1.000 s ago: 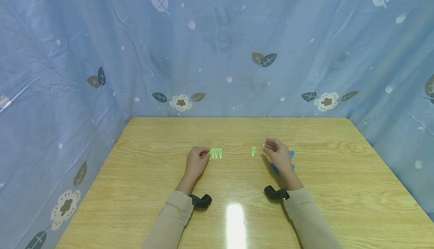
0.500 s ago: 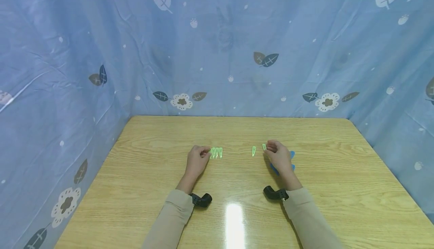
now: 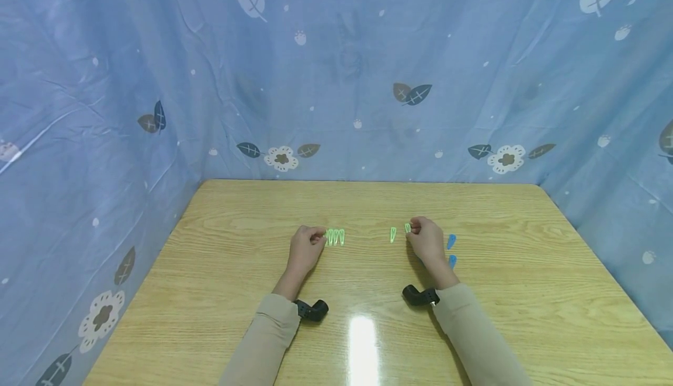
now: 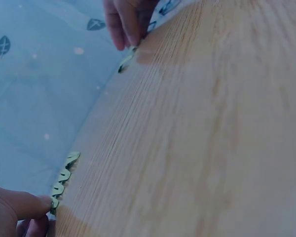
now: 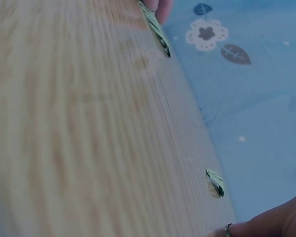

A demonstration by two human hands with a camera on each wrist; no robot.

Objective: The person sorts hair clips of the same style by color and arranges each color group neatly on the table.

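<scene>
Currently, left hand (image 3: 306, 250) pinching end clip (image 4: 54, 203) in row of 4 green clips (image 3: 342, 237) below frame centre; right hand (image 3: 427, 243) pinching separate green clip (image 3: 407, 228) right of centre; lone clip (image 3: 392, 235) lying between; blue clips (image 3: 451, 241) lying farther right.

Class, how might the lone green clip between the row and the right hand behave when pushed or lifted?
The lone green clip lies low on the shiny table, so it would likely slide, not roll. Its small, thin shape suggests little weight. Its neat outline hints at stiffness rather than floppiness.
</scene>
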